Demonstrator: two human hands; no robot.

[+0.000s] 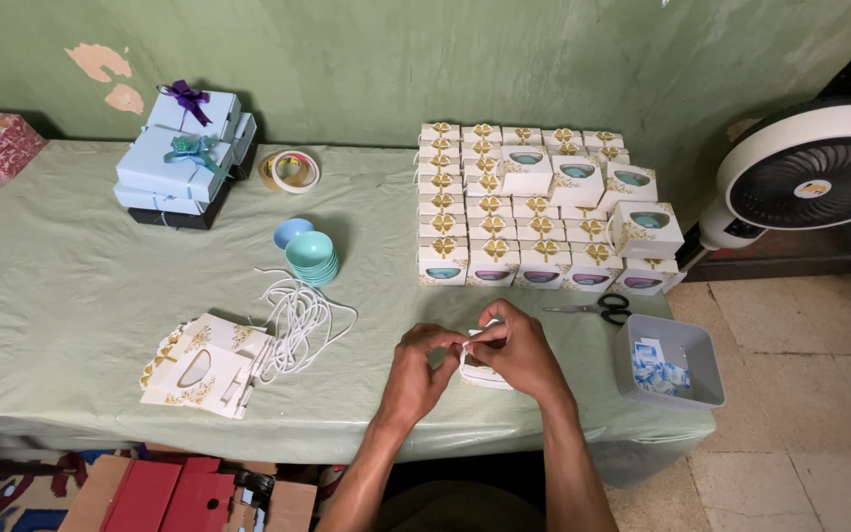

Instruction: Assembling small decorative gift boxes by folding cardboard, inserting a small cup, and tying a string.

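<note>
Both hands meet near the front edge of the table [71, 296], over its pale green cloth. The left hand [420, 369] is curled, its fingers pinched on the left side of a small white box [485, 374]. The right hand [519, 350] is bent over the top of the same box, fingertips closed on a thin white cord [469, 340] at the box's upper edge, just where the two hands touch. Most of the box is hidden under the hands; only its white lower edge and a bit of its top show, so its print cannot be told.

Left of the hands lies a pile of flat, unfolded boxes [204, 369], white with gold bows, and beside it a loose bundle of cords [297, 315]. Behind that stand stacked blue-green bowls [309, 256]. Farther back to the right, finished boxes [534, 212] are stacked in rows. Scissors [593, 309] lie just in front of them, and a grey tray [677, 335] with small blue-and-white packets sits at the table's right corner.
</note>
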